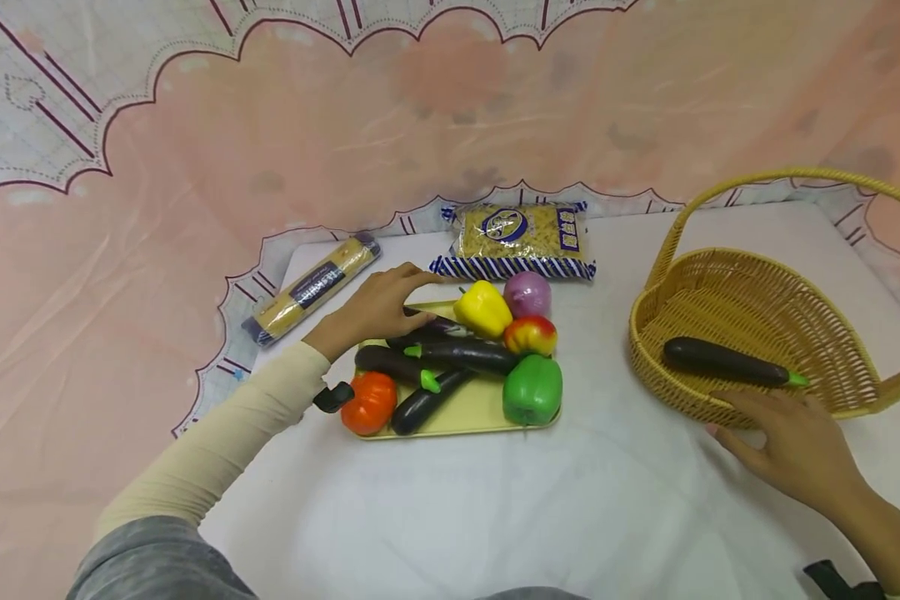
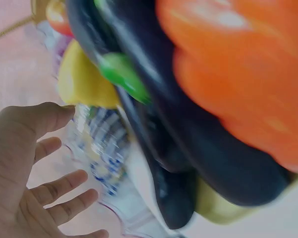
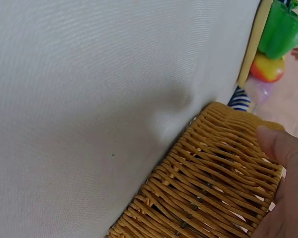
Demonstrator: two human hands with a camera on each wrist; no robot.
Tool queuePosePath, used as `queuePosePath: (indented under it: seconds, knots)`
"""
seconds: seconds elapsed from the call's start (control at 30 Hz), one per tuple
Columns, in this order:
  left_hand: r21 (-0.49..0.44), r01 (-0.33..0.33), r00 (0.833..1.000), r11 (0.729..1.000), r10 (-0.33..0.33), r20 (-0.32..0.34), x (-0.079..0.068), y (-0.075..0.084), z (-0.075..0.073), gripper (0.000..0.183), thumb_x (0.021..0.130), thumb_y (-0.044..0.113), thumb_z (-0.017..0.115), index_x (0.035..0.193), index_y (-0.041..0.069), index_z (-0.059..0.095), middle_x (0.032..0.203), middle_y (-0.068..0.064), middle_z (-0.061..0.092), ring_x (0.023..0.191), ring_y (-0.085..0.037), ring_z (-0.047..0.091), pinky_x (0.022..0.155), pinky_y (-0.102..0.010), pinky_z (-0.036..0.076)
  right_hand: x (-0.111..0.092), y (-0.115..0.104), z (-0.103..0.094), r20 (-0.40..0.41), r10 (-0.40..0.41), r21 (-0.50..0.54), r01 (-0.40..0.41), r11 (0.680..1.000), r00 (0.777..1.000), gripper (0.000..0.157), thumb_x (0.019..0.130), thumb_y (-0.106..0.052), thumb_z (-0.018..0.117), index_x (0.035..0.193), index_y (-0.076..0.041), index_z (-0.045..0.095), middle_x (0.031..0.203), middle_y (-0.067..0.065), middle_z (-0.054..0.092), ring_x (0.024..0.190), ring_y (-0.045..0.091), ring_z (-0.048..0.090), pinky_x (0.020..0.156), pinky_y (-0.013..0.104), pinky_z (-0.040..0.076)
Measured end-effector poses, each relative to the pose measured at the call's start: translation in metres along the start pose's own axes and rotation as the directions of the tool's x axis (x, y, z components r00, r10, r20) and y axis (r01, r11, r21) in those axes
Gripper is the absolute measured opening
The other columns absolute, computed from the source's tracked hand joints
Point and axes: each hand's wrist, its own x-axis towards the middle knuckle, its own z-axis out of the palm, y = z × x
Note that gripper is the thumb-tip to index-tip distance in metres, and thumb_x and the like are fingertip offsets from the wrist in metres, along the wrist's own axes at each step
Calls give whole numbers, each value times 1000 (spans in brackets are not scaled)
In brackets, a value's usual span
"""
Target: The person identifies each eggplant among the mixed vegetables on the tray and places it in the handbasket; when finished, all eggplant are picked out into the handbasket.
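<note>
In the head view my left hand point(image 1: 378, 307) reaches over the yellow tray point(image 1: 487, 412), fingers extended and thumb apart, just above the rearmost dark eggplant point(image 1: 442, 326). The left wrist view shows the hand holding nothing, beside several eggplants point(image 2: 171, 129) and a yellow bell pepper point(image 2: 84, 79). My right hand point(image 1: 798, 450) grips the near rim of a wicker basket point(image 1: 780, 292), thumb on the outside and fingers over the rim. One eggplant point(image 1: 723, 361) with a green tip lies inside the basket.
Also on the tray are an orange-red tomato point(image 1: 371, 404), a green bell pepper point(image 1: 532, 390), a red-yellow fruit point(image 1: 531, 335) and a purple onion point(image 1: 528, 295). Behind lie a pasta bag point(image 1: 521, 237) and a noodle pack point(image 1: 313, 287). The basket's tall handle point(image 1: 795, 173) arches above it.
</note>
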Motion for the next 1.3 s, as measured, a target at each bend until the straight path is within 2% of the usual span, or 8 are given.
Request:
queuePosePath:
  seconds: [0.13, 0.3, 0.63, 0.83, 1.07, 1.3]
  knots:
    - [-18, 35, 999, 999, -34, 26, -6, -21, 5, 56, 88, 30, 71, 138, 13, 55, 129, -17, 57, 112, -36, 57, 97, -53, 44, 0, 0, -1, 9, 13, -2, -13, 1000, 1000, 53, 76, -43, 80, 105, 0, 72, 102, 28, 69, 94, 53, 60, 84, 65, 40]
    - [-41, 89, 991, 995, -85, 101, -11, -39, 11, 55, 88, 24, 68, 140, 13, 53, 132, -18, 54, 114, -36, 55, 97, -54, 45, -1, 0, 0, 12, 25, 9, -25, 1000, 1000, 52, 76, -43, 79, 106, 0, 71, 103, 28, 69, 95, 53, 60, 83, 65, 39]
    - [-91, 169, 964, 981, -145, 224, -15, -51, 13, 56, 85, 10, 68, 139, 11, 54, 139, -22, 48, 122, -40, 49, 101, -58, 42, -2, -2, 0, 22, 47, 7, -47, 999, 999, 51, 76, -41, 80, 106, -1, 71, 104, 27, 69, 95, 51, 60, 81, 61, 39]
    - [-105, 155, 967, 982, -130, 217, -14, -55, 17, 50, 84, 6, 73, 132, 10, 61, 132, -22, 53, 119, -40, 52, 100, -57, 42, -3, -1, 0, 22, 45, 1, -45, 999, 999, 51, 76, -41, 80, 106, 0, 71, 103, 27, 69, 96, 51, 60, 83, 61, 38]
    - [-71, 105, 979, 992, -91, 183, -11, -61, 25, 43, 84, 5, 75, 126, 9, 65, 122, -19, 61, 111, -35, 58, 99, -53, 45, -2, 0, 1, 16, 38, 1, -38, 999, 999, 51, 77, -42, 79, 106, -1, 71, 103, 27, 69, 95, 51, 60, 81, 60, 39]
    - [-85, 89, 976, 992, -71, 205, -10, -62, 27, 41, 87, 5, 73, 127, 8, 64, 121, -18, 62, 109, -34, 58, 101, -50, 45, 0, 0, 1, 17, 32, -11, -31, 999, 999, 52, 76, -42, 79, 106, -1, 71, 102, 26, 70, 94, 49, 61, 81, 59, 38]
